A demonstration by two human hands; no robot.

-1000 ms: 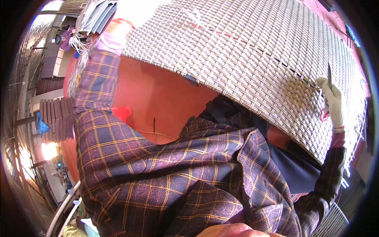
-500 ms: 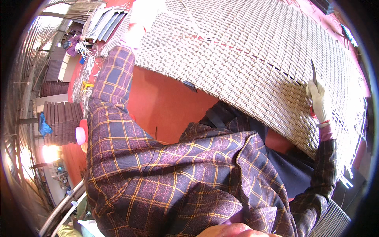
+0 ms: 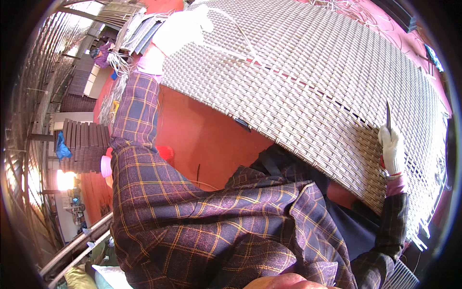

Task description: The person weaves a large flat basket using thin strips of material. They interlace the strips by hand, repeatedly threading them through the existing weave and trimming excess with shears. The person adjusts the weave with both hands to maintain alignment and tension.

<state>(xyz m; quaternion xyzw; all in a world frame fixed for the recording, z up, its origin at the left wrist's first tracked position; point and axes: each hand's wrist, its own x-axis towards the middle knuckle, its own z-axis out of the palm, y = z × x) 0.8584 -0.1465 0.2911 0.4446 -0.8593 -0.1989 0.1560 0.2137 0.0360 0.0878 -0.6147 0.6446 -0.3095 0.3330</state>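
Note:
A large woven panel of pale grey-beige flat strips [image 3: 298, 106] slants across in front of me, with a narrow dark-red gap running through the weave. My left hand [image 3: 185, 31], in a white glove bleached by glare, is at the panel's far left. Its fingers look closed on a long pale strip [image 3: 238, 29], which loops over to the gap's left end. On the right, my right hand [image 3: 392, 144], also gloved, rests on the weave. It grips a knife [image 3: 388, 115] with a dark, pointed blade aimed away from me; a bit of red shows under the palm.
Red floor [image 3: 202, 135] shows between my body and the panel. At left are stacked brown slatted panels [image 3: 86, 144] with a blue bag [image 3: 62, 146], and a pink round object [image 3: 106, 166]. Loose strips [image 3: 337, 6] lie beyond the panel. Cut ends stick out at right.
My left hand has shifted right and nearer with the strip, whose loop is wider. The right hand and knife sit lower in view; the whole view has shifted slightly.

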